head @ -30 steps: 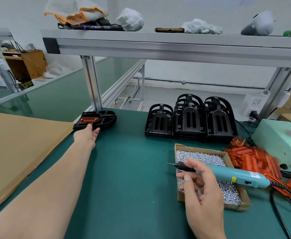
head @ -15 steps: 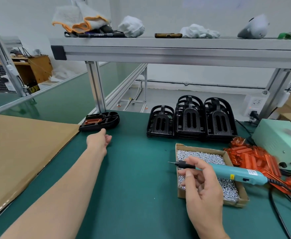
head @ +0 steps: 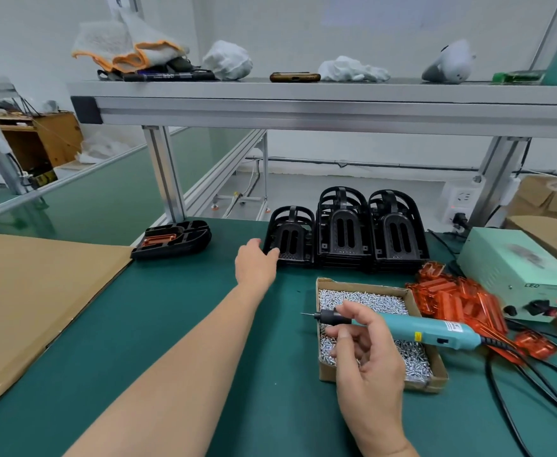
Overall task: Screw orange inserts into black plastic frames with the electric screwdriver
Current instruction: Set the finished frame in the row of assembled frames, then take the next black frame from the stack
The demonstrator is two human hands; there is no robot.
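Three stacks of black plastic frames (head: 343,232) stand at the back of the green table. My left hand (head: 255,263) reaches to the leftmost stack, its fingertips at the stack's front left edge; the fingers look relaxed. A black frame with an orange insert (head: 171,239) lies flat at the far left. My right hand (head: 362,351) holds the teal electric screwdriver (head: 415,328) above a cardboard box of screws (head: 374,328), bit pointing left. A pile of loose orange inserts (head: 455,301) lies right of the box.
A pale green power unit (head: 514,272) sits at the right, with black cables (head: 534,374) trailing over the table. A brown cardboard sheet (head: 33,298) covers the left side. An aluminium shelf (head: 303,100) with rags and a phone spans overhead.
My left hand has left the finished frame at the far left and moved right to the leftmost stack of black frames. The right hand has kept its hold on the screwdriver.
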